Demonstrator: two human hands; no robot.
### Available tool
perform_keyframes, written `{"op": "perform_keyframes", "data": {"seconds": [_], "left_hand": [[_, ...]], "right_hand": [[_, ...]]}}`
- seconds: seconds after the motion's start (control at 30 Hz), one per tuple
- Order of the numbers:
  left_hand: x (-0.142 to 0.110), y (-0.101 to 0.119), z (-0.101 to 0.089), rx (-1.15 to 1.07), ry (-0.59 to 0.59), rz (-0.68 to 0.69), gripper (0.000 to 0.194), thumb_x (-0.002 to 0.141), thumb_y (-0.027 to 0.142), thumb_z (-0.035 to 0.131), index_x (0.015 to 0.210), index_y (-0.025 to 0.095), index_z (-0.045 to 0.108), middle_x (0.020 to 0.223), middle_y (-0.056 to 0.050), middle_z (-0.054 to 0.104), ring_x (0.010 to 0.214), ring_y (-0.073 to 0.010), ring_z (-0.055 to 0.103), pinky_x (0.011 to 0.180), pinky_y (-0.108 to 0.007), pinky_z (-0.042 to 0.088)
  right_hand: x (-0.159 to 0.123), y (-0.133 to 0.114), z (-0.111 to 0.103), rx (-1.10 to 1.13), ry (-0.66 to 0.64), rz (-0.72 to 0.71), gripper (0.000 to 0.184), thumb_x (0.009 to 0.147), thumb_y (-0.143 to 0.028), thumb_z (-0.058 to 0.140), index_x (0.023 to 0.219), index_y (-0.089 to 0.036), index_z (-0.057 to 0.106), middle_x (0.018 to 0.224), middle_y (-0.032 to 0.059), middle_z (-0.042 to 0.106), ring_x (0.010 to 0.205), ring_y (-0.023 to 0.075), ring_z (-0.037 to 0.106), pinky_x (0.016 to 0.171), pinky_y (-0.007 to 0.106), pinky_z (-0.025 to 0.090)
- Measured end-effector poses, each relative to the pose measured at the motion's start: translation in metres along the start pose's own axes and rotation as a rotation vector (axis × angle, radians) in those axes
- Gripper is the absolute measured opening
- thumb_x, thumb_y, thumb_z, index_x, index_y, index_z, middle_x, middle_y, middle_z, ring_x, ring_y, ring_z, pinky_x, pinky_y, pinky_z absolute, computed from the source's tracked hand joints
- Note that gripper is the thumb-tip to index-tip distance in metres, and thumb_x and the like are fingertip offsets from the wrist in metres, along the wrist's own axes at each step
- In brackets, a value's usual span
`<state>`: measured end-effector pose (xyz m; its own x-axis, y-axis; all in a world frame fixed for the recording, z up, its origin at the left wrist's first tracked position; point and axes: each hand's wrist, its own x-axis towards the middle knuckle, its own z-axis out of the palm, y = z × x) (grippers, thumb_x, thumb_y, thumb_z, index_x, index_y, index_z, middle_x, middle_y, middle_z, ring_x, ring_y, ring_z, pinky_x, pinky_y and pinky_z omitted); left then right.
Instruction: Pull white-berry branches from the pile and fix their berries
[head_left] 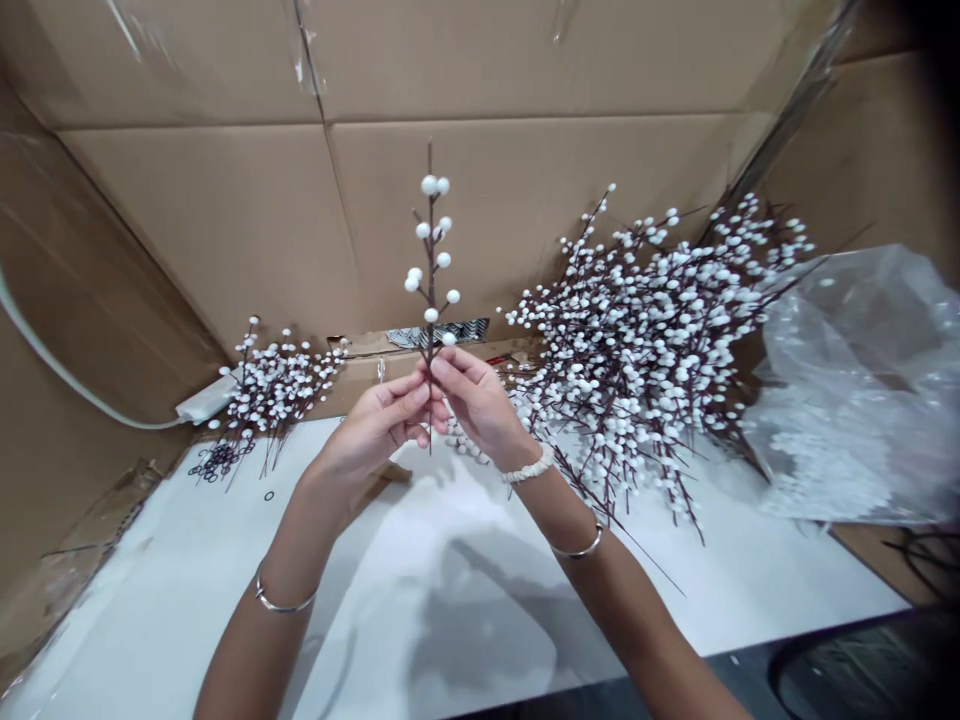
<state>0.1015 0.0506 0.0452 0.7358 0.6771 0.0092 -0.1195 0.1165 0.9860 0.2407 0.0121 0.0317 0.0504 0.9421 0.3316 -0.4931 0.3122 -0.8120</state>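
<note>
Upright in front of me is an artificial berry branch (430,240), a brown stem with white berries on short side twigs. My left hand (382,415) pinches its lower stem between thumb and fingers. Close beside it, my right hand (476,400) has thumb and fingertips closed on the stem, just under the lowest berries. Both hands are above the white tabletop (375,600). The stem's bottom end pokes out below the fingers.
On the right lies a large heap of berry branches (637,340), next to a clear plastic bag (862,400) of white pieces. A smaller bunch (277,390) and small dark rings (214,460) sit left. Cardboard walls (562,60) enclose the table.
</note>
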Motion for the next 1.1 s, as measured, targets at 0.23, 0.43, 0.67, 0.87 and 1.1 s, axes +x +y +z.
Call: {"op": "perform_keyframes", "data": {"seconds": [0.23, 0.43, 0.67, 0.87, 1.1], "left_hand": [[0.017, -0.041, 0.002, 0.917, 0.106, 0.066, 0.025, 0.094, 0.035, 0.045, 0.098, 0.017, 0.062, 0.097, -0.008, 0.069, 0.087, -0.0198, 0.064, 0.077, -0.031, 0.051], [0.038, -0.106, 0.012, 1.33, 0.107, -0.085, 0.023, 0.089, 0.008, 0.042, 0.098, 0.015, 0.062, 0.1, -0.017, 0.067, 0.095, -0.0254, 0.064, 0.081, -0.034, 0.045], [0.051, -0.131, 0.011, 1.367, 0.064, -0.079, 0.019, 0.087, 0.009, 0.046, 0.095, 0.015, 0.061, 0.103, -0.015, 0.068, 0.095, -0.0253, 0.063, 0.08, -0.032, 0.044], [0.049, -0.123, 0.007, 1.311, 0.119, 0.003, 0.02, 0.087, 0.011, 0.049, 0.102, 0.016, 0.061, 0.102, -0.012, 0.066, 0.091, -0.0232, 0.063, 0.078, -0.032, 0.045], [0.031, -0.041, -0.017, 1.19, 0.242, 0.251, 0.029, 0.101, 0.035, 0.036, 0.111, 0.021, 0.059, 0.11, -0.005, 0.062, 0.099, -0.0144, 0.059, 0.09, -0.024, 0.045]], "right_hand": [[0.0, -0.038, -0.018, -0.171, 0.279, -0.282, 0.02, 0.08, -0.04, 0.067, 0.084, -0.021, 0.064, 0.068, -0.0039, 0.062, 0.048, 0.005, 0.043, 0.043, 0.018, 0.038], [-0.006, -0.058, -0.026, -0.191, 0.268, -0.318, 0.021, 0.081, -0.041, 0.065, 0.088, -0.021, 0.064, 0.069, -0.0043, 0.062, 0.042, 0.0038, 0.038, 0.038, 0.02, 0.032], [-0.01, -0.067, -0.032, -0.248, 0.312, -0.35, 0.02, 0.083, -0.042, 0.061, 0.089, -0.023, 0.062, 0.076, -0.0022, 0.063, 0.046, 0.0054, 0.039, 0.039, 0.022, 0.034], [-0.011, -0.068, -0.027, -0.146, 0.256, -0.327, 0.019, 0.082, -0.041, 0.064, 0.084, -0.022, 0.06, 0.07, -0.0039, 0.061, 0.045, 0.0042, 0.04, 0.041, 0.02, 0.033], [-0.006, -0.048, -0.012, 0.023, 0.183, -0.162, 0.008, 0.084, -0.026, 0.063, 0.081, -0.019, 0.062, 0.065, -0.0042, 0.059, 0.044, 0.0036, 0.038, 0.039, 0.017, 0.03]]}}
